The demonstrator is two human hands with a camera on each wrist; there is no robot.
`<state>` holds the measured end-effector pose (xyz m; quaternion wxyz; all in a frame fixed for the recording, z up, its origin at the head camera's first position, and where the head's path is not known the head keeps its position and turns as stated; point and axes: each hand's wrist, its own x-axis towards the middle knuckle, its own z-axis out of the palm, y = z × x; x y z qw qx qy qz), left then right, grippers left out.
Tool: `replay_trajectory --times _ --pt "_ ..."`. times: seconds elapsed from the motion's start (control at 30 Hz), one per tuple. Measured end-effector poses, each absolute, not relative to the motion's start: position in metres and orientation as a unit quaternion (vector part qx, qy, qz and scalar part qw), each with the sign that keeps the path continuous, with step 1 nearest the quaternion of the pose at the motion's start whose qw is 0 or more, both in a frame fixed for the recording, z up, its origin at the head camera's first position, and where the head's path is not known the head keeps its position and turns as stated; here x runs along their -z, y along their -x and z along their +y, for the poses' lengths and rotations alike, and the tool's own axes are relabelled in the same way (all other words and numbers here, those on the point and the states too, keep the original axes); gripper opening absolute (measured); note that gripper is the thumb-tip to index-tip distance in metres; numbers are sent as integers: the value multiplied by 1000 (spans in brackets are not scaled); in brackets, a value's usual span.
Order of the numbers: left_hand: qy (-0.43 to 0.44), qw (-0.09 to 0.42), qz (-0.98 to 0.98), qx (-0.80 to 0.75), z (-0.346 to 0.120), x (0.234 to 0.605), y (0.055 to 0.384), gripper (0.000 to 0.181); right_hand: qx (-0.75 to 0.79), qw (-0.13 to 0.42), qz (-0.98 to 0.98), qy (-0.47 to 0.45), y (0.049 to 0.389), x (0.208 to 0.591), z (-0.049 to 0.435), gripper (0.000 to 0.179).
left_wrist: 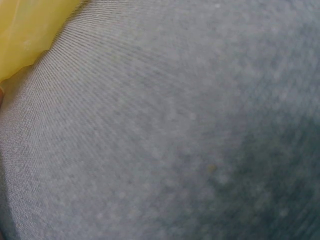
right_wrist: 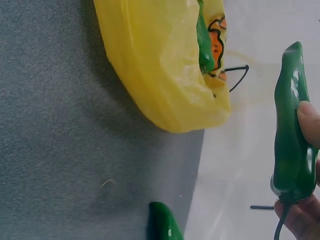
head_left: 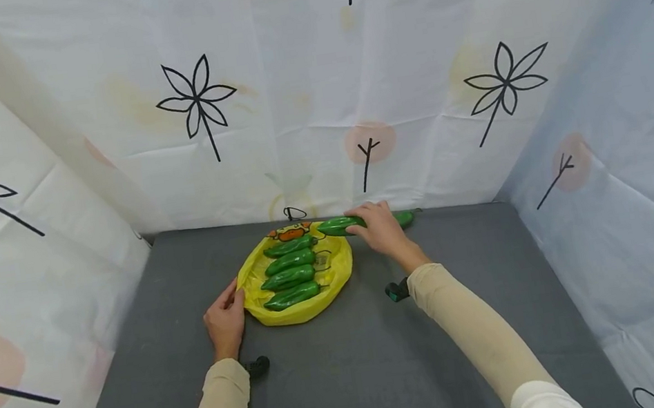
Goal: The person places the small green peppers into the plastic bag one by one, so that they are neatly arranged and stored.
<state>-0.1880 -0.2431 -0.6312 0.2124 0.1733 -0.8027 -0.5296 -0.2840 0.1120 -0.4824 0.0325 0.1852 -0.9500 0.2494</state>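
Observation:
A yellow plastic bag, its mouth spread wide like a shallow bowl, lies on the grey table. Inside it several green chili peppers are lined up in a column. At the bag's left side my left hand pinches the rim between thumb and fingers. My right hand holds another green pepper above the bag's back right edge, its thumb along the pepper's side and its thin stem hanging free. One more green pepper lies on the table just behind the right hand.
The grey table reaches back to a white patterned cloth, and similar cloths hang at both sides. An orange print and a thin black loop show at the bag's back edge. Dark wrist cameras sit at the cuffs.

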Motion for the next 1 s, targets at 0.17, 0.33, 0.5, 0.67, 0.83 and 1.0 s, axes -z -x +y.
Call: replay_trajectory --times 0.17,0.33,0.5,0.67,0.83,1.0 --pt "-174 208 -803 531 -242 630 188 31 -232 22 -952 -198 285 477 102 43" --pt "-176 206 -800 535 -241 628 189 31 -226 16 -952 -205 289 476 93 43" --pt "-175 207 -803 530 -241 629 189 32 -220 12 -952 -213 292 475 82 42" --pt "-178 207 -802 531 -242 630 188 32 -212 -1 -952 -223 292 472 70 42" --pt "-187 211 -803 524 -243 632 188 31 -203 -9 -951 -233 294 472 60 42" --pt "-186 206 -806 522 -242 630 189 31 -207 -13 -950 -234 298 476 51 40"
